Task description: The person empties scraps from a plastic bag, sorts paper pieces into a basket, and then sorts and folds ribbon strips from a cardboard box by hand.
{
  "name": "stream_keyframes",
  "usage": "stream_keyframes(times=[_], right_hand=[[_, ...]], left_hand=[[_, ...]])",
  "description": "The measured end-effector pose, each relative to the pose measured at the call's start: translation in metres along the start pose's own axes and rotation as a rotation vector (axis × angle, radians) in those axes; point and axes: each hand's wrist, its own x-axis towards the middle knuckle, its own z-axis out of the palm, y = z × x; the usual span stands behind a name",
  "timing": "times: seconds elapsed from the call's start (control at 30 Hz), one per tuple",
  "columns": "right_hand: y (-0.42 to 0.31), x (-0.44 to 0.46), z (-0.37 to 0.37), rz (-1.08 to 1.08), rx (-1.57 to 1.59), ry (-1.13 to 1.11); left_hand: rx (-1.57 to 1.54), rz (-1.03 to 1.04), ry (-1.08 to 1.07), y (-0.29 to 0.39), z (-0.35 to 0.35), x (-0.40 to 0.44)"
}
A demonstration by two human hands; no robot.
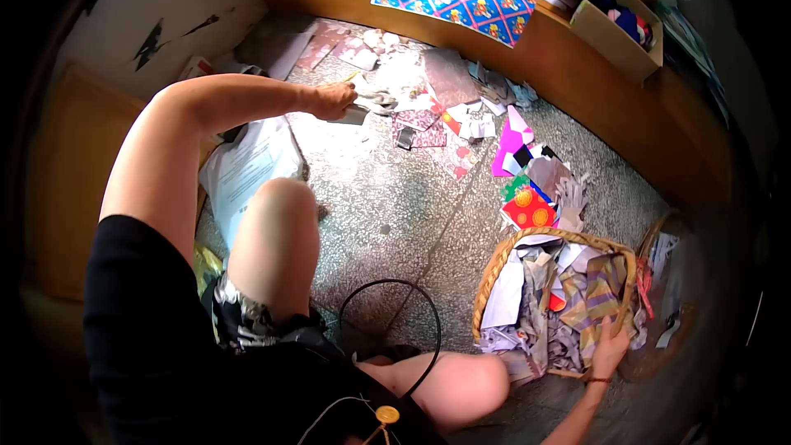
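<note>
My left hand [334, 101] reaches out low over the floor, fingers closed around a grey flat piece [355, 115] whose kind I cannot make out. Pale crumpled strips [376, 100] lie just beyond its fingertips. At the lower right, my right hand [610, 351] grips the near right rim of a wicker basket [492, 268]. Its fingers lie against the striped scraps inside, and part of the grip is hidden. Torn paper and shredded, striped strips [548, 313] fill the basket.
Paper scraps [445, 78] litter the speckled floor [371, 214]. Coloured cards [529, 208] lie beyond the basket. A wooden ledge [577, 66] holds papers and a cardboard box [614, 21]. A white plastic bag [251, 169] sits beside my knee, and a black cable loop [391, 282] stands near my lap.
</note>
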Motion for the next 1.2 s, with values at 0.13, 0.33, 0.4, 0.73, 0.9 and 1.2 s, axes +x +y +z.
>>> stream_keyframes(times=[0.13,0.33,0.4,0.73,0.9,1.2], right_hand=[[0.003,-0.004,0.0,0.033,0.052,0.045],[-0.015,0.0,0.013,0.042,-0.003,0.143],[-0.028,0.001,0.011,0.095,-0.037,0.159],[-0.092,0.023,0.039,0.43,-0.071,0.19],[-0.07,0.02,0.034,0.608,-0.11,0.251],[-0.078,0.03,0.048,0.666,-0.221,0.348]], left_hand=[[-0.065,-0.048,0.064,-0.035,0.031,0.01],[-0.039,-0.129,0.12,-0.073,0.119,0.054],[-0.017,-0.092,0.172,-0.074,0.138,0.075],[-0.529,0.445,0.095,-0.138,0.151,0.141],[-0.417,0.148,0.313,-0.198,0.079,0.182],[-0.409,-0.011,0.22,-0.259,0.085,0.289]])
